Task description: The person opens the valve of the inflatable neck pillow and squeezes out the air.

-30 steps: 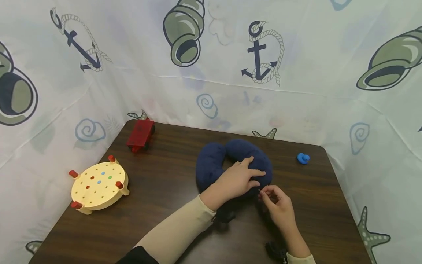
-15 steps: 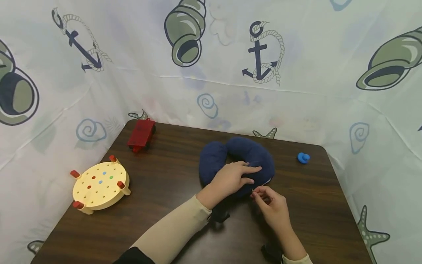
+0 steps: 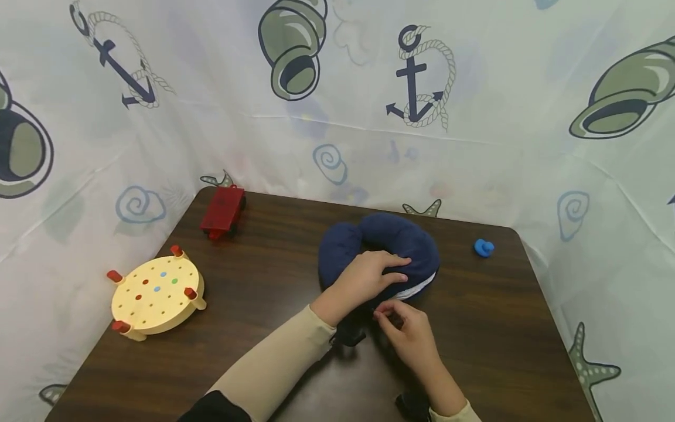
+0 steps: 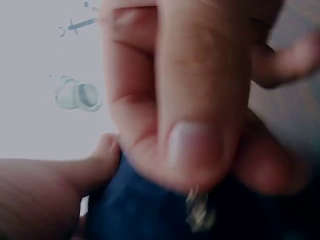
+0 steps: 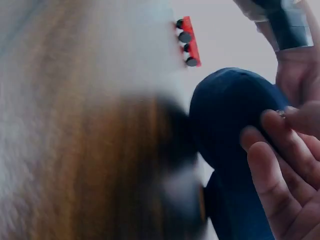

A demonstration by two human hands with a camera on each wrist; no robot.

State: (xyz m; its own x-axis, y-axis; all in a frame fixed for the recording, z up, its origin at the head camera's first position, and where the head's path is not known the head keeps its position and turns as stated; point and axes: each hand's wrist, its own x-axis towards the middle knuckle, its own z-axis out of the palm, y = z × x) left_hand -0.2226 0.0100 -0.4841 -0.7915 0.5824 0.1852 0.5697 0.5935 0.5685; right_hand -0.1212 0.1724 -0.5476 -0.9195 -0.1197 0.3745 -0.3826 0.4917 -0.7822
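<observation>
A navy U-shaped neck pillow (image 3: 379, 234) lies mid-table. My left hand (image 3: 387, 271) lies over its near arm, fingers curled down onto the fabric, holding it. Just below, my right hand (image 3: 381, 315) pinches a small metal zipper pull (image 4: 199, 212) at the pillow's near edge. A white strip (image 3: 419, 289) shows in the opened seam to the right of both hands. The right wrist view shows the pillow (image 5: 230, 110) close up beside my curled fingers (image 5: 280, 165).
A red toy cart (image 3: 222, 212) stands at the far left corner of the dark wooden table (image 3: 501, 328). A round yellow peg stool (image 3: 156, 293) sits at the left edge, and a small blue piece (image 3: 483, 248) at the far right. A printed curtain surrounds the table.
My right hand has slid left along the pillow's near edge with the zipper pull, and a white strip now shows in the seam. My left hand shifted slightly left on the pillow.
</observation>
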